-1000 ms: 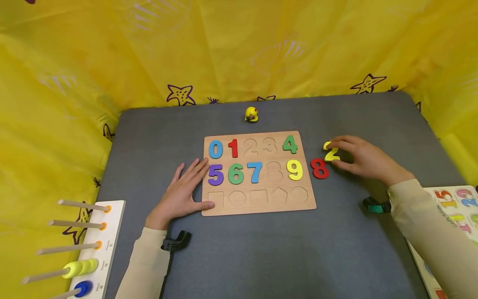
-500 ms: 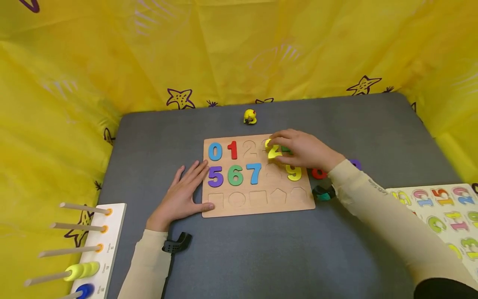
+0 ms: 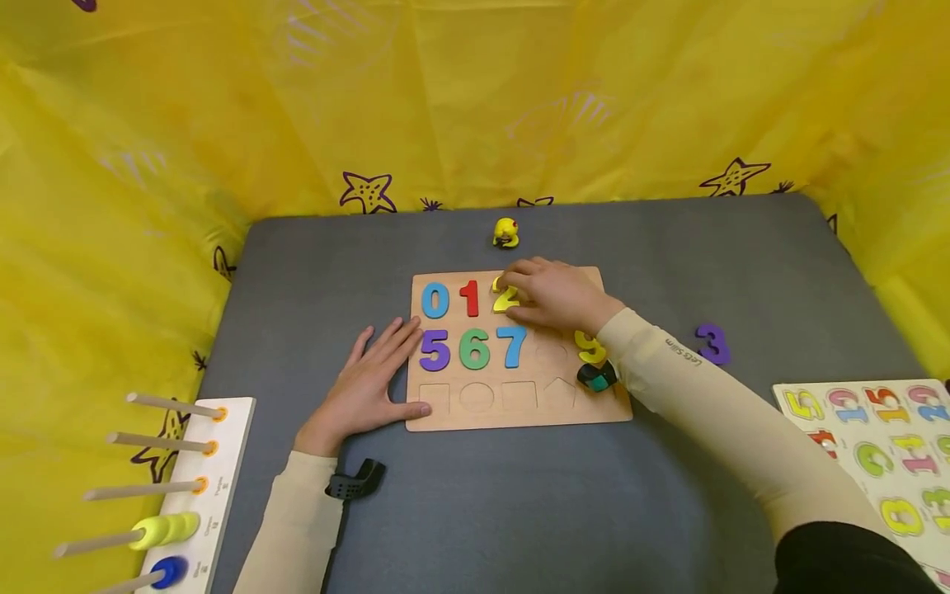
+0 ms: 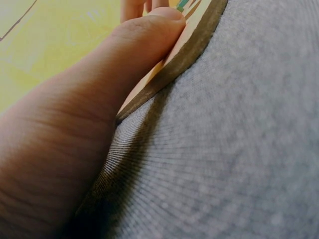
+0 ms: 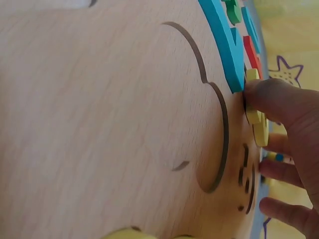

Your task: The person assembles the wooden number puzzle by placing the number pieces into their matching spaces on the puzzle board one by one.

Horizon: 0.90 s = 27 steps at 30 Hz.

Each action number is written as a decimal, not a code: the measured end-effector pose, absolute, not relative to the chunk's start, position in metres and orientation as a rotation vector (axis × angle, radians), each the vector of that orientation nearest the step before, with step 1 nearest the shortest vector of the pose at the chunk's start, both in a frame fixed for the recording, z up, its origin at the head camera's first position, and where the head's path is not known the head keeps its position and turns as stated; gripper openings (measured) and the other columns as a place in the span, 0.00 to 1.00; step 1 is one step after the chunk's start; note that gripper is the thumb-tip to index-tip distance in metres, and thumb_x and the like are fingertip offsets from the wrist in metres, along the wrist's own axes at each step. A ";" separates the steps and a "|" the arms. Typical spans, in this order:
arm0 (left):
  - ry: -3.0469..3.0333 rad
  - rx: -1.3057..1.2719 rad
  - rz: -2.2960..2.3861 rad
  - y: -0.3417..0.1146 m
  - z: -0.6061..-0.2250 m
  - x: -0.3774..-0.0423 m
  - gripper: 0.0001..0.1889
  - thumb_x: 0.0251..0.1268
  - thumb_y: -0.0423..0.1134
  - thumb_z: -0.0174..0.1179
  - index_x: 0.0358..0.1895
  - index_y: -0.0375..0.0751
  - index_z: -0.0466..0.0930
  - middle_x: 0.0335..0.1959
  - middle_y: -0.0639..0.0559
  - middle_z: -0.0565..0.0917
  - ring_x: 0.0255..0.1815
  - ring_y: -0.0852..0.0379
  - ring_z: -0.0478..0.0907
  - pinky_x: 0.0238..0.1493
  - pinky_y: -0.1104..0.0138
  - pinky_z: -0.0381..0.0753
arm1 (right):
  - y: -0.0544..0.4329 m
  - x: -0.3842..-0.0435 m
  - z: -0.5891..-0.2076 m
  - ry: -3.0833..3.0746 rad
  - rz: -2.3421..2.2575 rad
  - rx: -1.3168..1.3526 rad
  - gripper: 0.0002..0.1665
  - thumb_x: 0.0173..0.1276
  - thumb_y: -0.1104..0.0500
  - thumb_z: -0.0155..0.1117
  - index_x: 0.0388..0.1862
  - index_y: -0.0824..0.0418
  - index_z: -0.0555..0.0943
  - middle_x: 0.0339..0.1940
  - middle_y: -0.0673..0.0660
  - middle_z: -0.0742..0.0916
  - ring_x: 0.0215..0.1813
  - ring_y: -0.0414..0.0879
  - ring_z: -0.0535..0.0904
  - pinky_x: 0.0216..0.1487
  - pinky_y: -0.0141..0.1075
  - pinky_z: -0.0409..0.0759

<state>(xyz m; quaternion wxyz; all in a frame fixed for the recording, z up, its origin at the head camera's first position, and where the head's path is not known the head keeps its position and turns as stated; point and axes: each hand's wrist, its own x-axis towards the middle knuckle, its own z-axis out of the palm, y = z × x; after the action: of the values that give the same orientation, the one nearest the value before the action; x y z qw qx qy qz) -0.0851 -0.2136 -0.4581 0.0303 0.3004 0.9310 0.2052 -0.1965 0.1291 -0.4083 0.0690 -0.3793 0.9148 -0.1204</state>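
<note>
A wooden number board (image 3: 519, 419) lies on the dark grey table. My left hand (image 3: 364, 392) rests at its left edge, fingers straight, thumb (image 4: 149, 35) over the lower left corner. My right hand (image 3: 560, 295) pinches a yellow number 2 (image 3: 506, 300) between thumb and fingers, over the 2-shaped recess in the top row. In the right wrist view the yellow 2 (image 5: 260, 130) stands beside the blue 7 (image 5: 223, 47). The blue 0 (image 3: 435, 300), red 1 (image 3: 469, 299), purple 5 (image 3: 435, 351) and green 6 (image 3: 474, 350) sit in their rows. My right hand and forearm hide the 4 and 8.
A purple 3 (image 3: 713, 344) lies right of the board. Behind the board stands a small yellow toy (image 3: 505, 233). A white peg stand (image 3: 223, 462) with rings is at the left, another number board (image 3: 839, 470) at the right. Yellow cloth (image 3: 460, 107) surrounds the table.
My right hand has carried the yellow 2 left from the tabletop beside the red 8 to the board's top row. The left hand stays at the board's edge.
</note>
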 end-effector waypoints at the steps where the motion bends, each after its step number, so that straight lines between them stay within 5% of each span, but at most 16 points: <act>1: 2.871 0.926 0.630 -0.214 -0.458 -0.085 0.61 0.51 0.72 0.68 0.83 0.44 0.50 0.84 0.52 0.49 0.83 0.49 0.40 0.78 0.45 0.31 | 0.128 -0.196 -0.408 2.757 -0.360 -1.137 0.25 0.73 0.44 0.65 0.64 0.52 0.79 0.64 0.53 0.80 0.61 0.53 0.74 0.65 0.51 0.73; 27: 2.866 0.899 0.614 -0.211 -0.456 -0.085 0.61 0.51 0.73 0.67 0.82 0.44 0.51 0.83 0.52 0.49 0.83 0.49 0.41 0.77 0.44 0.32 | 0.127 -0.196 -0.407 2.785 -0.319 -1.137 0.28 0.71 0.40 0.66 0.65 0.49 0.80 0.65 0.52 0.80 0.65 0.54 0.72 0.66 0.54 0.73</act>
<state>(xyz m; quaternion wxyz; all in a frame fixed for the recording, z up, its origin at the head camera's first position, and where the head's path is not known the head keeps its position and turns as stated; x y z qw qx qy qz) -0.0852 -0.2110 -0.4557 0.0379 0.2929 0.9342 0.2001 -0.1955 0.1266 -0.4068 0.0581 -0.3753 0.9191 -0.1052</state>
